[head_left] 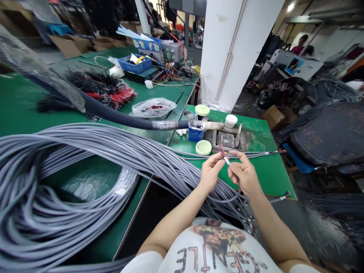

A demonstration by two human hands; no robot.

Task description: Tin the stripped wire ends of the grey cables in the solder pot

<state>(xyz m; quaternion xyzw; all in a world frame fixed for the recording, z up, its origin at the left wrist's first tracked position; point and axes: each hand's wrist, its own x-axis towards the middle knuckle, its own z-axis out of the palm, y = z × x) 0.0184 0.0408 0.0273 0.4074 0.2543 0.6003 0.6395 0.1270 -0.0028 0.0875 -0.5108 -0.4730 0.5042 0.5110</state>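
Coil (85, 131), grey: one, at our left. Left grip (211, 173): one, pinching one cable (227, 160) near its bared wires (221, 148). Right grip (245, 175): one, pinching it farther back. We find the cable held up between both, over the green counter (263, 174); wires point away and leftward, long axis slanting. Beyond: one pale dish (203, 147), one white tub (231, 121), one pillar (218, 57), two blue bins (134, 65).

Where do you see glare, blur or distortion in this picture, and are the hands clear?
Head view: the ceiling lamp glares white; head view: the dark cables at lower right look smeared; head view: the white pillar leans, perhaps from lens distortion; head view: left hand and right hand look fairly sharp.
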